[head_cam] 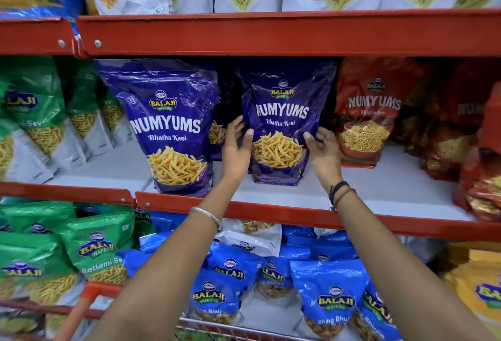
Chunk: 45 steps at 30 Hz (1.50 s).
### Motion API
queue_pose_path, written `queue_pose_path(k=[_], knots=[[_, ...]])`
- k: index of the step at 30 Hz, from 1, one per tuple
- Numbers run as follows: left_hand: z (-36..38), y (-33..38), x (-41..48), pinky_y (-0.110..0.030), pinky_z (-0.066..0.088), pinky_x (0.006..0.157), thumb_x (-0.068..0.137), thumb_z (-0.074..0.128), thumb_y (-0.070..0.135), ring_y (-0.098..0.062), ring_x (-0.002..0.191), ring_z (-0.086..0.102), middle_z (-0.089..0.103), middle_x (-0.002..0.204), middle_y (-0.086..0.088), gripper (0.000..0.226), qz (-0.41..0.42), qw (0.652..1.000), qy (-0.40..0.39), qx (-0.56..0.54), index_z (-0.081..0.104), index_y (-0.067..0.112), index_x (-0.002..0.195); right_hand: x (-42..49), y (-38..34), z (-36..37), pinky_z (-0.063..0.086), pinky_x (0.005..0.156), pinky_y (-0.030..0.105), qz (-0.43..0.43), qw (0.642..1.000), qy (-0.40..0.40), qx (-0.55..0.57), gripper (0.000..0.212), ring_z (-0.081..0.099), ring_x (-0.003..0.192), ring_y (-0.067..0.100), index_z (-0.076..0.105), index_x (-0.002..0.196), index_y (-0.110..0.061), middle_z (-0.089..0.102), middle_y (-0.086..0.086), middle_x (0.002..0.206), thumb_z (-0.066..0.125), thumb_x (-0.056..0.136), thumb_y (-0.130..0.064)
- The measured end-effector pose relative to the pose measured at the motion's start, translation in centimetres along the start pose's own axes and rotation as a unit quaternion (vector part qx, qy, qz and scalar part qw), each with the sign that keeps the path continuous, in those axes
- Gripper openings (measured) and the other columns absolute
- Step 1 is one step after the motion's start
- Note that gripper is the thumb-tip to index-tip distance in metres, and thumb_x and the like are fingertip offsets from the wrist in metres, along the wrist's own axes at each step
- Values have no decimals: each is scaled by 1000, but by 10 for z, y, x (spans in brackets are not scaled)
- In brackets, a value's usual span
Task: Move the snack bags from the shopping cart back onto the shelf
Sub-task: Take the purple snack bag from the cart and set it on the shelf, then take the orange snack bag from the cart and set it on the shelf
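Purple snack bags (282, 123) — two upright on shelf (379, 191), both hands (237, 150) flanking one

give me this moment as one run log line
stage: shelving | left hand: open at purple bag's left edge | right hand: open at right edge | purple bag: upright on middle shelf

Bright even store light, glare on glossy bags (168, 91), blurred, warped edges
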<state>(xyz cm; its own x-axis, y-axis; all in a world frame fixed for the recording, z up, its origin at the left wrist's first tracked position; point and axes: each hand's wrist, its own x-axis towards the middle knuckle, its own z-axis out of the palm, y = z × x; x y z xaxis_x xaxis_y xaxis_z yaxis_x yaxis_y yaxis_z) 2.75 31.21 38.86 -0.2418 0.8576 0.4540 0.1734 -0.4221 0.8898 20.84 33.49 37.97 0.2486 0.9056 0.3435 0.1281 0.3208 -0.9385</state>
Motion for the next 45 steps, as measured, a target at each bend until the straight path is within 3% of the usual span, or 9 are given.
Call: queue_pose_path(k=[4, 9, 20, 27, 31, 35, 39, 42, 45], knots=[[-2, -9, -14, -50, 26, 115, 90, 22, 57, -21, 142, 21, 15, 157, 7, 49, -55, 992, -105, 31, 12, 51, 138, -11, 10, -3, 41, 97, 37, 61, 993, -78, -61, 50, 52, 111, 20, 48, 130, -16, 56, 2, 125, 37, 94, -50], [-7, -9, -21, -56, 30, 110, 57, 13, 92, -25, 131, 38, 23, 154, 7, 61, -96, 986, -136, 1, 11, 78, 116, -16, 12, -5, 42, 107, 49, 88, 992, -77, -45, 46, 52, 124, 29, 50, 130, -19, 54, 10, 137, 32, 97, -45], [-35, 22, -78, -66, 26, 110, 39, 21, 99, -32, 142, 18, 14, 158, -1, 89, -125, 975, -168, -75, 19, 69, 123, -81, -23, -25, 49, 90, 34, 101, 988, -109, 35, 41, 58, 104, 21, 51, 129, -10, 57, 4, 115, 30, 101, -31], [-42, 39, -98, -54, 22, 114, 73, 17, 75, -24, 145, 12, 8, 159, 3, 71, -105, 982, -157, -28, 11, 50, 139, -99, -32, -35, 43, 107, 44, 95, 985, -144, -24, 34, 60, 115, 21, 62, 101, -30, 62, 1, 127, 38, 93, -51], [-35, 48, -137, -7, 27, 105, 86, 27, 56, 16, 123, 35, 41, 140, 15, 63, 2, 999, -41, -8, 31, 24, 140, -147, -31, -64, 41, 108, 41, 50, 997, -58, -22, 47, 54, 122, 18, 54, 123, -22, 57, 4, 134, 42, 91, -53], [-21, 20, -214, -20, 34, 110, 95, 36, 25, -8, 131, 41, 45, 139, 1, 39, 62, 997, -26, -26, 43, 16, 132, -234, 5, -114, 55, 84, 25, 92, 992, -79, 21, 31, 68, 95, 15, 58, 112, -12, 69, 5, 107, 40, 98, -33], [-7, -40, -307, -24, 40, 106, 89, 44, 31, -10, 129, 44, 45, 138, 2, 44, -13, 992, -122, -13, 42, 17, 130, -326, 79, -165, 52, 67, 10, 261, 945, -177, -88, 23, 67, 69, -3, 63, 102, -12, 70, 9, 103, 42, 98, -22], [2, -97, -369, -36, 46, 101, 86, 52, 38, -9, 123, 48, 48, 133, 9, 42, -110, 972, -192, 76, 43, 29, 126, -371, 139, -207, 54, 87, 34, 393, 864, -242, -203, 20, 61, 80, 12, 60, 77, -27, 65, 9, 98, 51, 93, -18], [15, -142, -412, -48, 44, 102, 86, 51, 48, -23, 127, 46, 45, 138, -6, 56, -202, 905, -327, 182, 35, 24, 134, -389, 189, -238, 46, 79, 34, 424, 830, -219, -288, 18, 54, 84, 20, 54, 73, -27, 59, 7, 92, 55, 91, -23]])
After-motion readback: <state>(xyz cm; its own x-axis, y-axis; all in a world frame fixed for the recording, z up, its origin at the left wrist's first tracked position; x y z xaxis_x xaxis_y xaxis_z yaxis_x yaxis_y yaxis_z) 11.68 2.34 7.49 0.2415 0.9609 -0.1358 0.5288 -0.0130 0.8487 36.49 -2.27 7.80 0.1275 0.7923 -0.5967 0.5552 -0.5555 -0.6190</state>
